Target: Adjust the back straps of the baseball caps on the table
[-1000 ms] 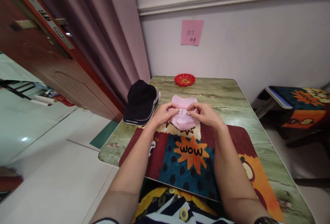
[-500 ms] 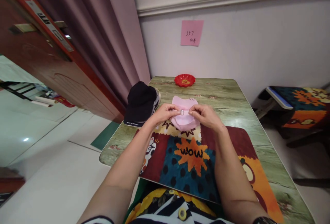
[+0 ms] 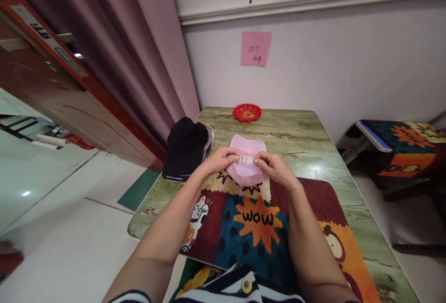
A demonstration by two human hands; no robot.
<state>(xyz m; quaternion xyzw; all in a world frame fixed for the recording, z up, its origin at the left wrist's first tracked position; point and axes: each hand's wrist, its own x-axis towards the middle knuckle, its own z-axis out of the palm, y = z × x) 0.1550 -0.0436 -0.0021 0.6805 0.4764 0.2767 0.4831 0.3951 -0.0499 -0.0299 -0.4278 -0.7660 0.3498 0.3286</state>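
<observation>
A pink cap (image 3: 248, 144) lies in front of me at the far edge of the colourful mat (image 3: 256, 238), its back strap and small metal buckle (image 3: 244, 159) facing up. My left hand (image 3: 221, 160) pinches the strap just left of the buckle. On the buckle's right, my right hand (image 3: 271, 165) pinches the other part of the strap between thumb and finger. Dark caps, stacked with a black one (image 3: 184, 147) on top, rest to the left of my left hand.
A red scalloped dish (image 3: 247, 113) stands at the back of the green wood-patterned table (image 3: 299, 128). A pink note (image 3: 256, 48) is stuck on the wall. Curtain and wooden door are at the left; another patterned surface (image 3: 406, 159) is at the right.
The view has shifted slightly, so the table and caps appear lower. Both hands keep their pinch on the pink cap's strap, with the buckle now turned a little more face-on.
</observation>
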